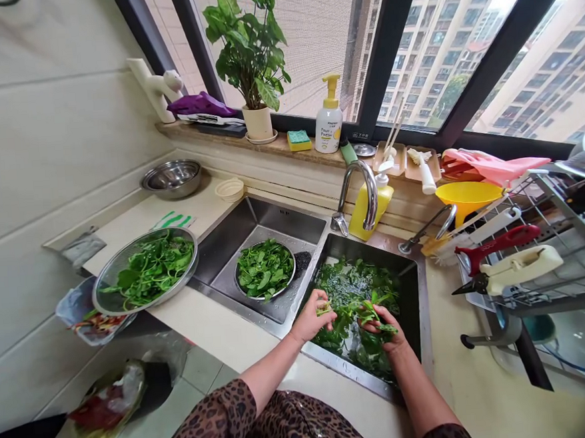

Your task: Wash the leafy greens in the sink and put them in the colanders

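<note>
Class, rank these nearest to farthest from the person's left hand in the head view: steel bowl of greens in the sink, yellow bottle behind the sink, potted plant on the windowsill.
From the left hand:
1. Round steel bowl of greens, left sink basin.
2. Yellow plastic squeeze bottle, behind the right basin.
3. Green potted plant, windowsill, farthest.

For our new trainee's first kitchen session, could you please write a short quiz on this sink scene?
1. True or false: the left hand and right hand both hold greens above the water-filled sink basin.
2. Multiple choice: what stands in the other basin? A) a steel bowl of greens B) a yellow funnel C) a pink glove
3. Fill in the blank: the potted plant stands on the window ____.

Key: 1 true; 2 A; 3 sill.
</note>
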The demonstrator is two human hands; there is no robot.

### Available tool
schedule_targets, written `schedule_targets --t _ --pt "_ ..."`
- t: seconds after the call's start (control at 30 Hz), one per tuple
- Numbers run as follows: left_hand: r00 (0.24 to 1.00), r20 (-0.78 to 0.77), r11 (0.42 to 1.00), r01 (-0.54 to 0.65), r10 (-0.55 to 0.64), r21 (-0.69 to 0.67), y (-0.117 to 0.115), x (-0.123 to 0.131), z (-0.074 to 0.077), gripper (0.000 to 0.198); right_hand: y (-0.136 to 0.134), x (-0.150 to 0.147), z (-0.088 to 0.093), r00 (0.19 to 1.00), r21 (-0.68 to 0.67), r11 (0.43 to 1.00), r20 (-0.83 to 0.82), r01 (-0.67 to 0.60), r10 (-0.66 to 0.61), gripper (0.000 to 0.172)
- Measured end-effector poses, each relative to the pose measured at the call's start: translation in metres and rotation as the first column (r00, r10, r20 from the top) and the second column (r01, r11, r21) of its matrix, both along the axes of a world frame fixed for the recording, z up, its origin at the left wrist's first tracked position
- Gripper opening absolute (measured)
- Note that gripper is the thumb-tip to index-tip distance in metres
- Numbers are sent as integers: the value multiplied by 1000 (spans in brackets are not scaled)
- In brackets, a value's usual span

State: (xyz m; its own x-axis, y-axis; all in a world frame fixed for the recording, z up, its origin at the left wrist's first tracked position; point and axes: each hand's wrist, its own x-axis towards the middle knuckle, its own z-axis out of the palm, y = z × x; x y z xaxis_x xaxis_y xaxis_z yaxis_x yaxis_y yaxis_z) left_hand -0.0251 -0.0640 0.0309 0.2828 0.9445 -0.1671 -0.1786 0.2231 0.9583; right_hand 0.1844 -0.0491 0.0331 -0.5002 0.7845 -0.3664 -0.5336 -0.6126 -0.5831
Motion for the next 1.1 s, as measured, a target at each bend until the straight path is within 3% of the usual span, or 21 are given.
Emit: schedule_targets --t 0.13,0.27,0.33,0.4,0.47,0.53,0.63,0.7,0.87,1.0,1.1 --pt "988 -123 990 107 -96 88 0 -1 6 75 -2 -23 -7 996 -78 996 -83 -50 43 25" --pt "959 -261 981 145 -109 125 1 -4 4 43 0 -37 -6 992 -7 992 7 -128 128 23" --pt "963 -266 992 70 -40 107 2 -6 0 35 8 -31 -3 983 64 991 148 -117 107 24" --pt "966 -247 993 -56 79 100 4 -8 -4 37 19 -16 -2 923 162 983 384 -82 14 28" --pt "954 -242 979 -148 178 139 6 -9 -6 37 29 1 -6 743 275 954 662 -122 -95 30" --pt "941 -251 962 -175 226 208 8 -10 -6 38 33 14 -15 498 310 900 858 -305 -127 29" --pt "938 -241 946 -184 251 266 10 -9 -2 40 28 14 -30 196 197 764 976 -615 -94 29" --pt "939 -227 945 -196 258 263 9 -10 -1 40 22 3 -38 89 132 688 991 -713 -98 21" --pt "944 -243 962 -176 225 207 7 -10 -4 24 8 -47 -50 93 78 587 996 -806 -5 20" --pt "959 -190 977 -208 211 37 5 -6 -6 17 1 -85 -61 81 33 616 995 -787 50 27" --pt "969 -116 975 -221 217 -25 3 -2 -5 26 -2 -96 -65 125 41 656 989 -753 81 28"
